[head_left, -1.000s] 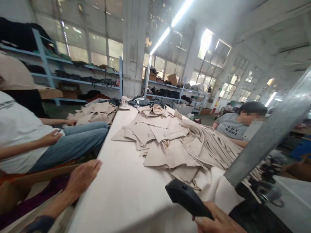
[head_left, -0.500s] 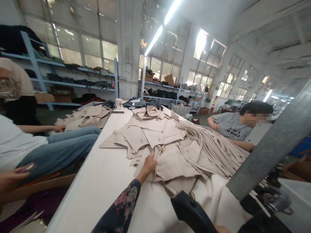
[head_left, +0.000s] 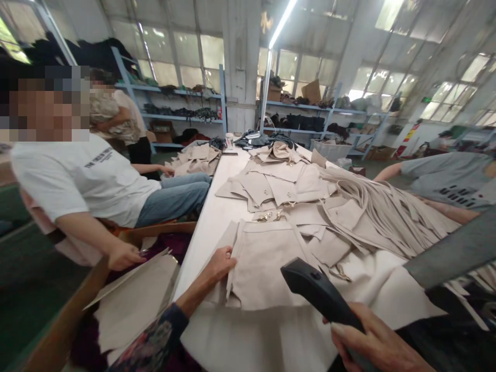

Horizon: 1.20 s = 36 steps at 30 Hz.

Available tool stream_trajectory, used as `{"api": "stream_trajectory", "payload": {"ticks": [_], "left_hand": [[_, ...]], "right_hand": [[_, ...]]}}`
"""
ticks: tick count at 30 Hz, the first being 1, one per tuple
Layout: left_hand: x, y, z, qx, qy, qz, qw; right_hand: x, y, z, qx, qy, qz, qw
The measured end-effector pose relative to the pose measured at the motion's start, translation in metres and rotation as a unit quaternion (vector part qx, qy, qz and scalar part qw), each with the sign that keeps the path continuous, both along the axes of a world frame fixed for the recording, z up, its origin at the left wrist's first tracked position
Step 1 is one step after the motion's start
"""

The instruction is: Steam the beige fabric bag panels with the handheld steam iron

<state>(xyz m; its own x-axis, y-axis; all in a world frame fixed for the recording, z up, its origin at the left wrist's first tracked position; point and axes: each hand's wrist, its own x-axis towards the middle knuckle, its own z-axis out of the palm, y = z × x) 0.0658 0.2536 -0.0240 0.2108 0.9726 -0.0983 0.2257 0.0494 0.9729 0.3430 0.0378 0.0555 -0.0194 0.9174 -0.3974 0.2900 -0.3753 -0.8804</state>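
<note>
White tee: the person at the left of the frame wears a white T-shirt (head_left: 89, 181) with a line of dark lettering, but it's too smeary for us to read; the head is mosaicked out.
Grey tee: at the right edge we get a grey T-shirt (head_left: 434, 175) with chunky dark letters, also a blur to us, and its wearer is cut off by the frame.
Wall sign: the red and yellow sign (head_left: 411, 132), upper right, is way too small to make out.
Left hand: our left hand (head_left: 221, 262), lower centre, is pinched on the left edge of the beige panel (head_left: 267, 266); some of the fingers are hidden.
Beige panel: lies on the white table (head_left: 211, 219) just below the middle of the frame, gold clasps (head_left: 267, 216) by its top edge.
Right hand: our right hand (head_left: 366, 330), lower right, is wrapped round a black handheld tool (head_left: 315, 289); the grip end is mostly hidden by the fingers. The tool's head overlaps the panel in view, and we can't tell if they touch.
Beige pile: more beige pieces (head_left: 282, 181) overlap behind the panel, too jumbled for us to count.
Metal post: a grey post (head_left: 449, 248) cuts across at right, blocking part of the strap bundle (head_left: 391, 212).
</note>
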Motion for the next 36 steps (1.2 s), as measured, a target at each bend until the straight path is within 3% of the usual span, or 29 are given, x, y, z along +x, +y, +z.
{"api": "stream_trajectory", "payload": {"ticks": [3,6,10,14,18,24,28,32,34,36], "left_hand": [[0.012,0.023,0.001,0.008,-0.018,0.01,1.0],[0.026,0.037,0.004,0.008,-0.079,-0.023,0.997],[0.024,0.036,0.001,0.003,-0.195,-0.085,0.977],[0.017,0.034,0.0,-0.036,-0.335,-0.132,0.932],[0.019,0.037,0.001,-0.054,-0.363,-0.134,0.92],[0.016,0.039,-0.001,-0.128,-0.391,-0.153,0.898],[0.016,0.042,-0.002,-0.123,-0.39,-0.142,0.902],[0.017,0.04,0.001,-0.099,-0.376,-0.145,0.91],[0.015,0.037,0.003,-0.078,-0.347,-0.141,0.924],[0.014,0.035,0.005,-0.033,-0.25,-0.131,0.959]], "right_hand": [[-0.021,0.021,0.012,0.002,0.016,0.046,0.999],[-0.034,0.048,0.02,0.0,0.01,0.046,0.999],[-0.043,0.091,0.019,0.011,0.043,0.06,0.997],[-0.055,0.135,0.013,0.026,0.075,0.076,0.994],[-0.068,0.17,0.008,0.034,0.085,0.096,0.991],[-0.061,0.206,0.01,0.061,0.135,0.053,0.988],[-0.043,0.189,0.019,0.048,0.141,0.045,0.988],[-0.028,0.134,0.027,0.029,0.112,0.042,0.992],[-0.018,0.104,0.024,0.014,0.085,0.022,0.996],[-0.006,0.077,0.018,0.006,0.064,-0.003,0.998]]}}
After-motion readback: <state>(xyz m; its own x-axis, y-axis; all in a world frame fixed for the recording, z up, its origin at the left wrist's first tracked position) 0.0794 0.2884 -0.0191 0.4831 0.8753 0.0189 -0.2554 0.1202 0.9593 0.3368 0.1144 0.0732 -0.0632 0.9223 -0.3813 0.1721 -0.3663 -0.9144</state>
